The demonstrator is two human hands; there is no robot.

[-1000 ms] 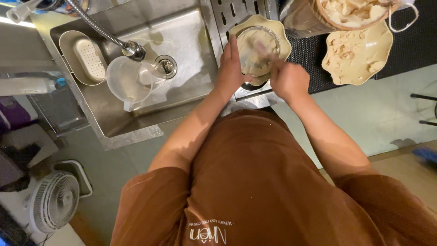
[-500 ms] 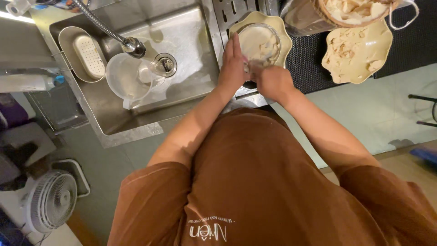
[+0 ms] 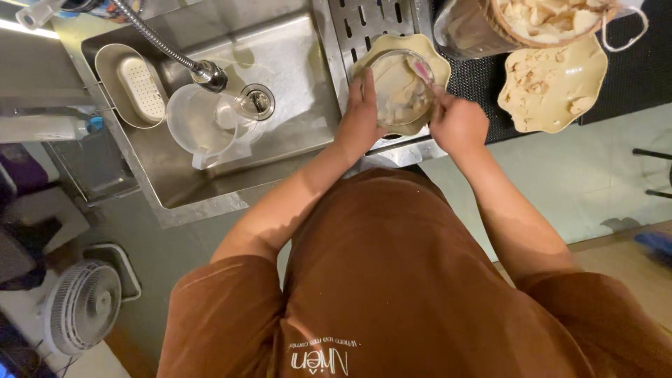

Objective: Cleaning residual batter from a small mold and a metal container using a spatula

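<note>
— Where is the glass bowl (image 3: 399, 87) sitting?
— On the scalloped plate (image 3: 435, 64) over the drainer; the left hand (image 3: 362, 115) is cupping its near-left side.
— And the right hand (image 3: 458, 122)?
— It's gripping a pink-tipped utensil (image 3: 422, 71), dipping into the bowl.

— What colours did you have there?
— My shirt (image 3: 392, 280) was rust brown. The plate (image 3: 434, 66) was pale cream, the bowl (image 3: 399, 87) clear with beige mash.
— And the sink (image 3: 294, 126)?
— Grey steel; the mat (image 3: 630, 77) black.
</note>
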